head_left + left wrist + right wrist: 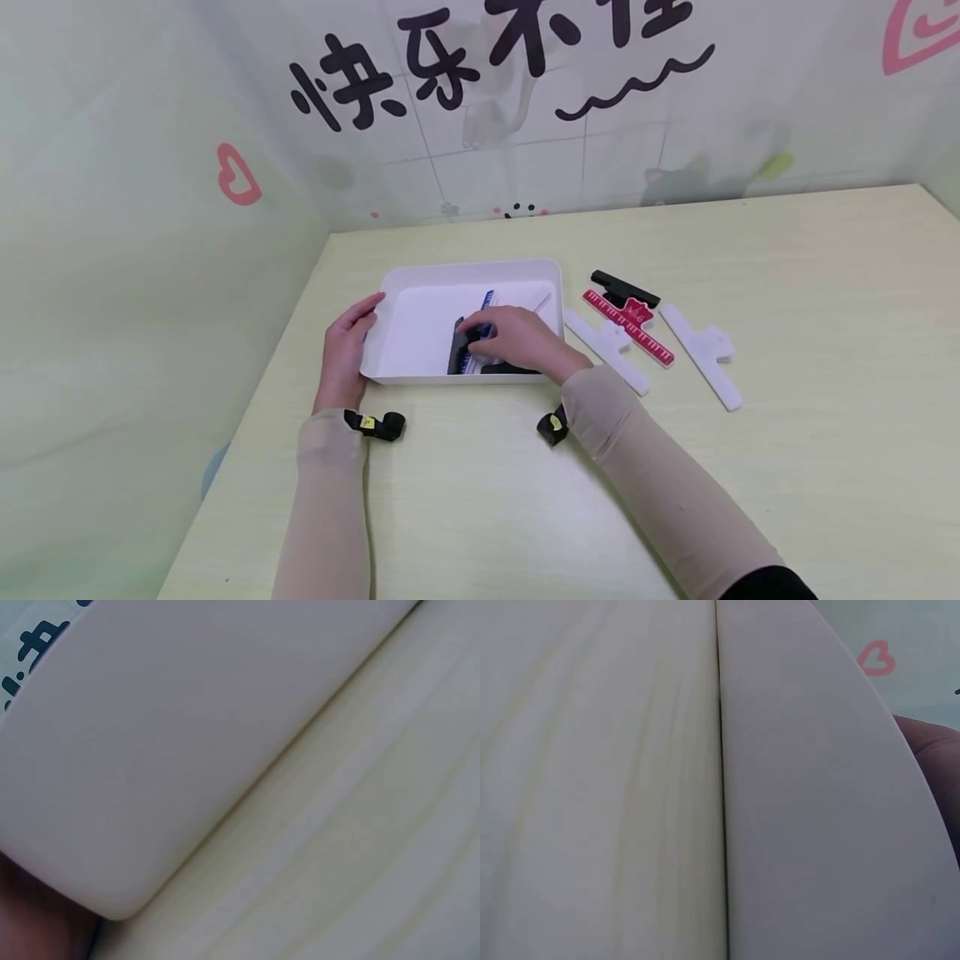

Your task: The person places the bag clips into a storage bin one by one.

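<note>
A shallow white tray (420, 275) stands on the table. My left hand (345, 346) holds its left side, fingertips at the rim; in the left wrist view only a dark bit of that hand (37, 915) shows by the tray's corner. Reaching inside, my right hand (517, 337) pinches a black clip (454, 354) between thumb and fingers. Right beside it lies a blue-and-white ruler-marked clip (488, 298), partly hidden by the hand. Another black clip (510, 368) lies along the near wall. A white piece (542, 302) shows at the tray's right, its kind unclear.
Right of the tray lie a black clip (626, 287), a red ruler-marked clip (630, 327), a white clip (609, 350) close to the tray wall and a second white clip (705, 357). A printed curtain (465, 183) hangs behind the table (787, 292).
</note>
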A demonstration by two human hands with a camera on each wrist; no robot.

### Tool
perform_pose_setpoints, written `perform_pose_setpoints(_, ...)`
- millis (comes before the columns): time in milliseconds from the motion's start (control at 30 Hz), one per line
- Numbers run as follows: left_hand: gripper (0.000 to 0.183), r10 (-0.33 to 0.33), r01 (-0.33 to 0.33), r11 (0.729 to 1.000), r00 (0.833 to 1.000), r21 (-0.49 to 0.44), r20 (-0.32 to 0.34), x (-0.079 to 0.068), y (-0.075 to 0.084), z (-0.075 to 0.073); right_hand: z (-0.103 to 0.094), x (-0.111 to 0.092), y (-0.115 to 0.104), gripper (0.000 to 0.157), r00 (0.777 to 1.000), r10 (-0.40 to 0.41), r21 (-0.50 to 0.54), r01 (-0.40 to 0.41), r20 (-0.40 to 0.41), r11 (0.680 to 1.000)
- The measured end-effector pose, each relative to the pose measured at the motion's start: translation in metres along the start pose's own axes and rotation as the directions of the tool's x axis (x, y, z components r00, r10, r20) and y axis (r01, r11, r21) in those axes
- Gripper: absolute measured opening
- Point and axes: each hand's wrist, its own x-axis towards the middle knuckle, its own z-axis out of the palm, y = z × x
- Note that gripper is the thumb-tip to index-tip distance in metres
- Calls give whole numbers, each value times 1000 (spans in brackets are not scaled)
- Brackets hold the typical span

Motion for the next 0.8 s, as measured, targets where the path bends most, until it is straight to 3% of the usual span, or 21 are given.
perform_pose_setpoints(333,29,6,-6,1000,1000,6,0,0,0,-1,1,0,3,26,997,45,78,-40,-65,996)
perform_pose_setpoints(533,29,25,-25,999,1000,22,-4,0,-2,-2,2,0,3,23,989,19,110,-3,-145,994)
perform_pose_setpoints(800,29,29,-29,999,1000,14,5,2,-4,-2,-9,-6,7,23,982,8,168,24,-187,986)
